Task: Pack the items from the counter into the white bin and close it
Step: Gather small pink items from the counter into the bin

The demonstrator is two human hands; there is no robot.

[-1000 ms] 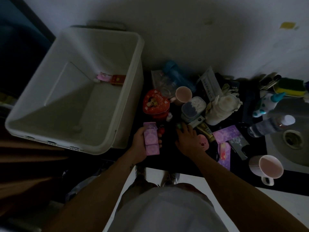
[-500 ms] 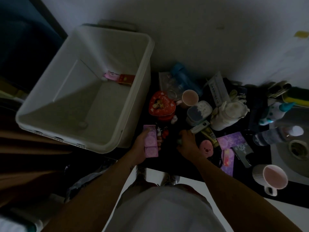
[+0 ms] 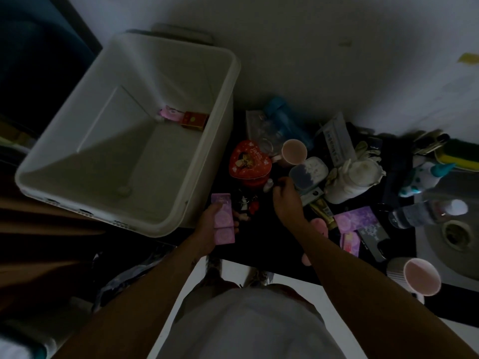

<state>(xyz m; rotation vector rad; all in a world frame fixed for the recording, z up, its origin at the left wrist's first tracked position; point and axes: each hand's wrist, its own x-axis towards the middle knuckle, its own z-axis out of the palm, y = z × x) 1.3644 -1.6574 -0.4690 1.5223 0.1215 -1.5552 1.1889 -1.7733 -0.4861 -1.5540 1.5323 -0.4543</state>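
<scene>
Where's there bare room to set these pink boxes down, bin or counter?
The white bin has a nearly bare floor; only a pink item and a red box sit in its far corner. On the counter, a strip lies free between the left hand, holding the pink boxes, and the right forearm. From the heart tin to the sponge it is crowded.

Counter [image 3: 261, 243]: dark (dimly lit), crowded.
Centre: red heart tin [image 3: 249, 159] beside pink cup [image 3: 294, 152].
Right: clear bottle [image 3: 427, 213] lying, purple card [image 3: 356, 218], pink mug [image 3: 421, 275].
</scene>
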